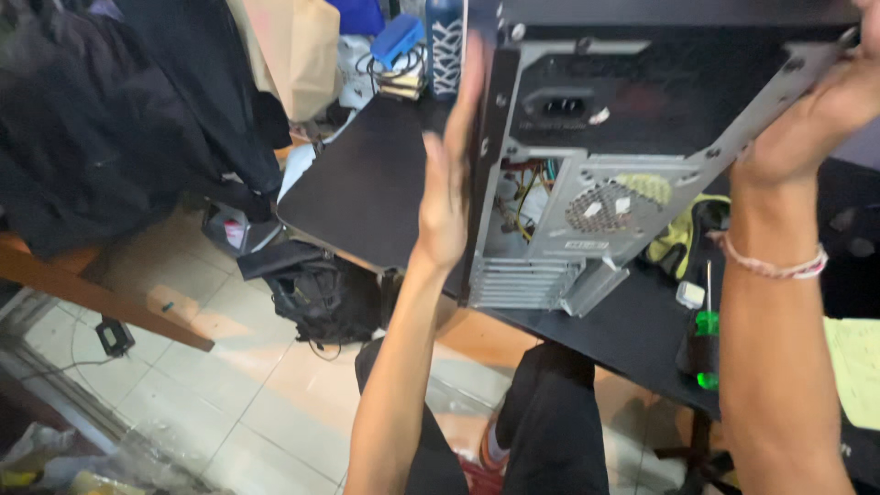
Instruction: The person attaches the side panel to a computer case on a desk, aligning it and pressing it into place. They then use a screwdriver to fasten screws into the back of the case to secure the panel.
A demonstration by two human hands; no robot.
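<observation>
A grey and black desktop computer case (632, 156) stands tilted on the black table (367, 183), its rear panel facing me with the power socket, fan grille and slot covers showing. My left hand (449, 174) presses flat against the case's left side, fingers straight. My right hand (825, 101) grips the case's upper right edge; a braided band sits on that wrist.
A green-handled screwdriver (704, 339) lies on the table right of the case, beside a yellow cloth (674, 238) and a yellow paper (857, 367). A black bag (321, 293) rests on the tiled floor. Dark clothes (119, 110) hang at left. A patterned bottle (445, 46) stands at the back.
</observation>
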